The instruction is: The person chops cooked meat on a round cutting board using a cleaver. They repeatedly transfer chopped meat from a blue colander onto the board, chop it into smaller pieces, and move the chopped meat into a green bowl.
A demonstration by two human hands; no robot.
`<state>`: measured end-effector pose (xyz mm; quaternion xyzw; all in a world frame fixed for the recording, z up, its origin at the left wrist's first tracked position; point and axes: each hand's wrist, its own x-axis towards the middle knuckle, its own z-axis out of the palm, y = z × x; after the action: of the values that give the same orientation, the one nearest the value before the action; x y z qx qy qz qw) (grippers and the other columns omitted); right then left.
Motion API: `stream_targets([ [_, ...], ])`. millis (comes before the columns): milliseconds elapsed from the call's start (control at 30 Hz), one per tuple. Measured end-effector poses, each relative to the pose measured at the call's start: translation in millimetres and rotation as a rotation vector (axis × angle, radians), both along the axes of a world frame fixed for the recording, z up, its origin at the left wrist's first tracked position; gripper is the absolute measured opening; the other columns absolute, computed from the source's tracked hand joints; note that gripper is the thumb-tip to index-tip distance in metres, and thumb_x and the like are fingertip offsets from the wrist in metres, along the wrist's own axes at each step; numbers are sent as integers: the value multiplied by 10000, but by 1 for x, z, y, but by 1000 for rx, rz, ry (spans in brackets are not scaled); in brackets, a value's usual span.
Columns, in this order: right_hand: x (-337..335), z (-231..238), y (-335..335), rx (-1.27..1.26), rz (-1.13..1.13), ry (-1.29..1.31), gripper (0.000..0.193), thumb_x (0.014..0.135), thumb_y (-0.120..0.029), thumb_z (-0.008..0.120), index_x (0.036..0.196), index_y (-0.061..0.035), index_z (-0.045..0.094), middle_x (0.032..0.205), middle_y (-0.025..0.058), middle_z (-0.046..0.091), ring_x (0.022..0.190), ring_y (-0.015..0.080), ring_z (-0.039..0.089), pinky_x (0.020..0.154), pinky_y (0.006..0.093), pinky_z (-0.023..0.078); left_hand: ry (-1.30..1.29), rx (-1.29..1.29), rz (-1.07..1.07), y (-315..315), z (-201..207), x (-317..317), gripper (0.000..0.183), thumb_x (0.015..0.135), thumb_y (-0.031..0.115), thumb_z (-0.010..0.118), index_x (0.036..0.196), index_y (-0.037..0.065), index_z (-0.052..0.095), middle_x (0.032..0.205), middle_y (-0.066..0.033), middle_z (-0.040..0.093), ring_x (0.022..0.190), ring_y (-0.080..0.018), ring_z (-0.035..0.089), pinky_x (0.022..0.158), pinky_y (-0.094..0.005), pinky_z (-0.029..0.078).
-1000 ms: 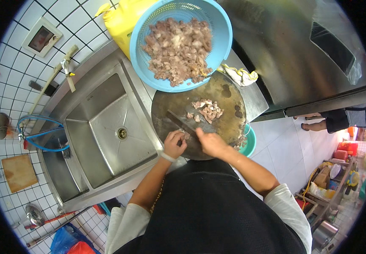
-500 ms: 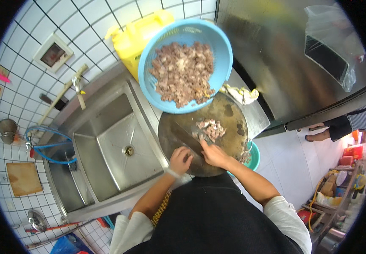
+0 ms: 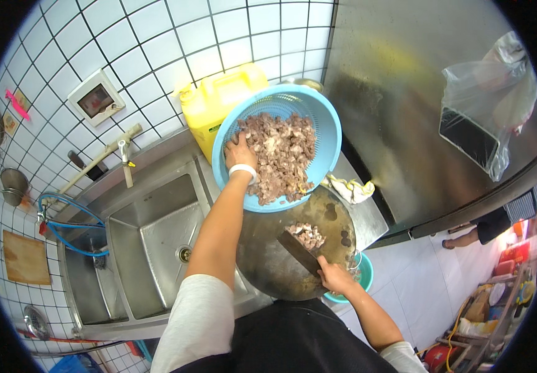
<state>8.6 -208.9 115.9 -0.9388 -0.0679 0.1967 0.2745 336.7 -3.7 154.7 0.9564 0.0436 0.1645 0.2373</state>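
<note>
Upper centre: meat pieces in the blue colander lay right of the nearer left hand, its finger closure indeterminable. Lower centre: the right hand grasped a cleaver, blade slanting up-left.

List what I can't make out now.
Head view:
Left hand in round blue plastic basket of brown meat chunks: its back hides any grip.
Dark rectangular metal cleaver: handle covered by right hand.
Round green plastic bowl: partly behind round brown chopping board.
Bystander: upper body cut off by picture's edge.
</note>
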Motion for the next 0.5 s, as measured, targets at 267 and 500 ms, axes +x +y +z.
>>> stream_targets([
  [267, -8, -6, -1, 46, -100, -15, 229, 880, -101, 516, 1032, -23, 363, 698, 305, 583, 729, 483, 588, 647, 563, 455, -349, -413, -196, 10, 4, -32, 113, 744, 27, 603, 838, 46, 543, 723, -161, 603, 674, -371, 603, 617, -426, 475],
  [500, -5, -4, 2, 86, -96, 10, 218, 874, -83, 508, 1018, -18, 358, 713, 304, 590, 741, 486, 586, 651, 553, 462, 665, -787, -456, 33, -125, -249, 243, 693, -11, 668, 897, 70, 563, 718, -62, 647, 652, -141, 621, 590, -291, 484],
])
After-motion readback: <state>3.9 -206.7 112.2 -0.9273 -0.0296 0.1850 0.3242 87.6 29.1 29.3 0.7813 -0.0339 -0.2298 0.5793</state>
